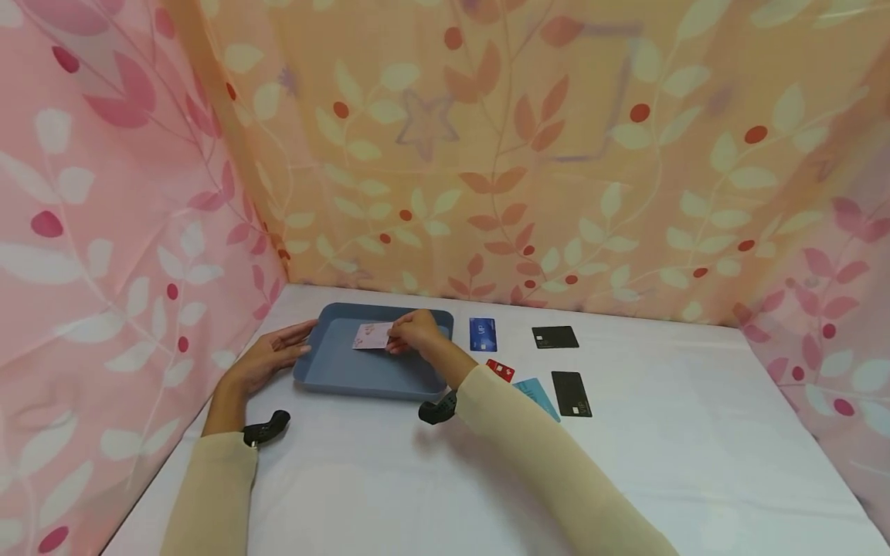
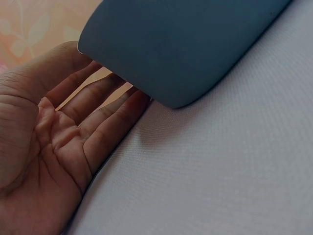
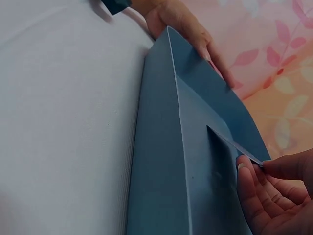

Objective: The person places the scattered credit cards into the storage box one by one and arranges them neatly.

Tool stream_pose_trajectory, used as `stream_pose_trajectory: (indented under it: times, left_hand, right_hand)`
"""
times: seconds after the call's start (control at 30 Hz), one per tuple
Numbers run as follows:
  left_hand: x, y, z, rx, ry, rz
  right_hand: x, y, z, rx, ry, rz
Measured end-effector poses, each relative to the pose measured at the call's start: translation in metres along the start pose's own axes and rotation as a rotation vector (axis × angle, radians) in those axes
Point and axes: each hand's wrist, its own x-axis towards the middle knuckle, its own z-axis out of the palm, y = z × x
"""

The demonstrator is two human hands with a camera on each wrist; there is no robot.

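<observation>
A blue-grey tray [image 1: 361,378] lies on the white-covered table. Over its inside, my right hand [image 1: 416,332] pinches a pink patterned card [image 1: 371,336] by its right edge, between thumb and fingers. In the right wrist view that card [image 3: 234,145] appears nearly edge-on, tilted above the tray floor, with a shadow beneath. My left hand [image 1: 267,359] is at the tray's left side, its fingers extended along the rim. From the left wrist the fingers [image 2: 105,105] look straight, their tips against the tray's outer wall [image 2: 166,54].
Right of the tray lie a blue card [image 1: 483,334], a red card [image 1: 501,371] and a light-blue card [image 1: 538,397], the last two partly behind my right sleeve. Farther right are two black cards, one behind [image 1: 555,337] and one nearer [image 1: 572,394]. Floral cloth walls [image 1: 445,154] enclose the table.
</observation>
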Motion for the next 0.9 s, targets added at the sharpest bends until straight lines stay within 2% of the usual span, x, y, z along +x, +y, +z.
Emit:
stream_pose_trajectory:
  times: [0.27,0.9]
  left_hand:
    - [0.002,0.001,0.002,-0.019,0.002,0.0]
    - [0.001,0.001,0.002,-0.021,0.006,-0.005]
  right_hand:
    - [0.008,0.0,0.006,0.085,-0.006,0.066]
    - [0.009,-0.004,0.017,0.11,-0.054,0.048]
